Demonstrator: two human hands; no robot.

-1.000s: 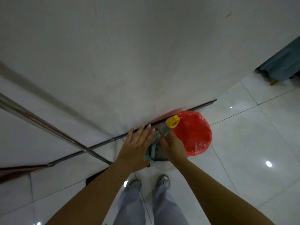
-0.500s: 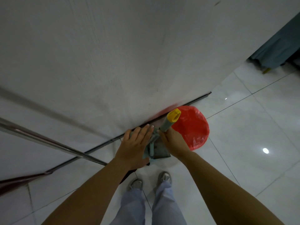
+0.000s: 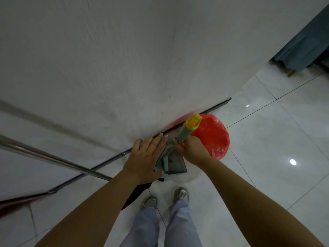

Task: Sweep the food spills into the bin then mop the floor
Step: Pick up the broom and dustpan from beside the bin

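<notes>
Two hands steady the dustpan set by the bin.
Right hand [image 3: 193,150] grips the handle [image 3: 185,131]; left hand [image 3: 146,157] lies flat, fingers extended, on the dustpan [image 3: 175,164], likely for parking beside the bin [image 3: 211,135] at the wall's base.

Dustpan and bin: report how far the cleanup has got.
Done: no spills show on the visible floor. In hand: the right hand grips the dustpan handle beside the red-lined bin; the left hand lies flat on its other side. Left: mopping; a metal pole leans by the wall.
</notes>
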